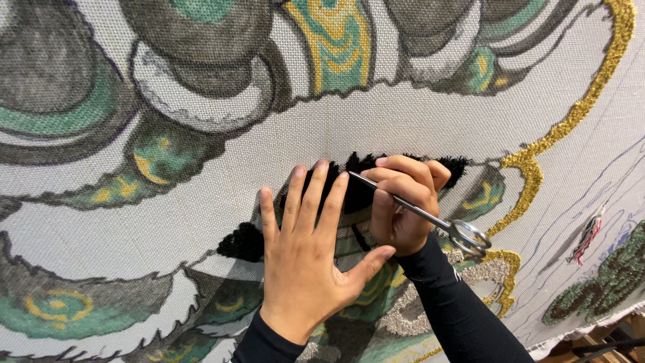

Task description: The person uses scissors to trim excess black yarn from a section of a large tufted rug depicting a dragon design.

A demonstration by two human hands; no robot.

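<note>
The left hand [304, 259] lies flat on the printed canvas [416, 121], fingers spread over a black tufted patch [356, 188]. Just to its right, the right hand [401, 205] grips slim metal scissors [430, 218], tip at the black pile, ring handles sticking out rightward. A gold tufted line [578, 111] curves at far right.

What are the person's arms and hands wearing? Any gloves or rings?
Both arms are in snug black long sleeves that stop at the wrists. The right sleeve has a tiny pale mark near the wrist, too small to make out. The left sleeve looks plain. The left hand and right hand are bare: no gloves, and no rings or watch show.
</note>
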